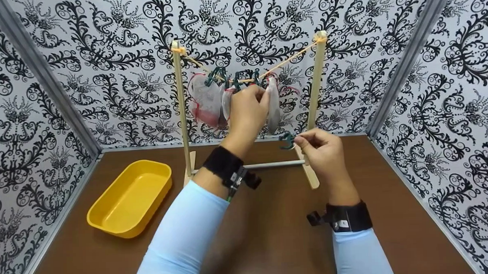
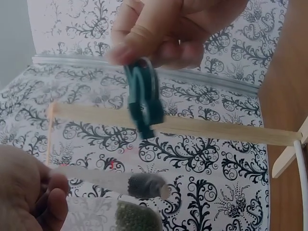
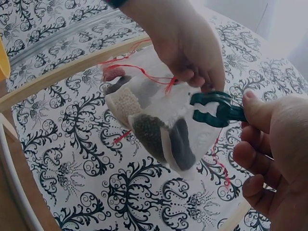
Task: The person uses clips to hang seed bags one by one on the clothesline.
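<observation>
My left hand (image 1: 247, 112) is up at the orange string (image 1: 292, 60), pinching the top of a see-through drawstring pouch (image 1: 273, 111) with dark filling at its bottom. Lower and to the right, my right hand (image 1: 321, 152) holds a dark green clothespin (image 3: 216, 109) between thumb and forefinger. In the right wrist view its toothed jaws point toward the pouches and stand slightly apart. Several more filled pouches (image 3: 126, 102) with red cords hang along the string, partly hidden behind my left hand. Green clothespins (image 1: 215, 76) grip the string above them.
Two wooden posts (image 1: 316, 83) carry the sagging string, and a white rod (image 1: 275, 164) joins their feet. A yellow tray (image 1: 130, 197) stands on the brown table (image 1: 271, 233) at the left. Patterned walls (image 1: 136, 76) enclose the back and sides.
</observation>
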`<move>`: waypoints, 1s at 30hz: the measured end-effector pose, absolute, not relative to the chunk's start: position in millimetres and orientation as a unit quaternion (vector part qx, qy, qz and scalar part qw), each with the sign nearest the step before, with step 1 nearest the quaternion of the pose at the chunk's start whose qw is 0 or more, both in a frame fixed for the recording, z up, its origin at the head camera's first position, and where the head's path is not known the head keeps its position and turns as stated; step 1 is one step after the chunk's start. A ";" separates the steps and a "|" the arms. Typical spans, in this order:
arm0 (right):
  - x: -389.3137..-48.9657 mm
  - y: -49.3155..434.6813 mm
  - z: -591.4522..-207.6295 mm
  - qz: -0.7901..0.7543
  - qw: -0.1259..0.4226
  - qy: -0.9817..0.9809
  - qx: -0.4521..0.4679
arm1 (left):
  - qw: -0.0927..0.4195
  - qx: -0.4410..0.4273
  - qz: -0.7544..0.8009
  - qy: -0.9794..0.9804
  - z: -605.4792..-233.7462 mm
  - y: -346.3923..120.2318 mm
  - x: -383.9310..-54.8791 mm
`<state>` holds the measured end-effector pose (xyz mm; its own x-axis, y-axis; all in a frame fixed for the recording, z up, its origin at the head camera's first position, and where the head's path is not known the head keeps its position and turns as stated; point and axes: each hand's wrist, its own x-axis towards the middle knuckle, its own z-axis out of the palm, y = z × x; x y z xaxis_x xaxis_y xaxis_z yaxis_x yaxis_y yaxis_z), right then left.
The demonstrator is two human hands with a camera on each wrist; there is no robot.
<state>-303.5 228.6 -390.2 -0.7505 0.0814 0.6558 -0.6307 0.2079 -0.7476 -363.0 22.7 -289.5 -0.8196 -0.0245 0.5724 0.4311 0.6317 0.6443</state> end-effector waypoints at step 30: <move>-406.0 200.3 -188.8 0.279 0.136 -0.935 0.170 | 0.261 -0.067 -0.330 -0.905 -280.8 25.2 -362.5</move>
<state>-406.0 200.3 -188.8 -0.9053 -0.2412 0.3496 -0.3932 0.7871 -0.4753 -362.5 25.2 -280.8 -0.8552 -0.0504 0.5159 0.2937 0.7729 0.5625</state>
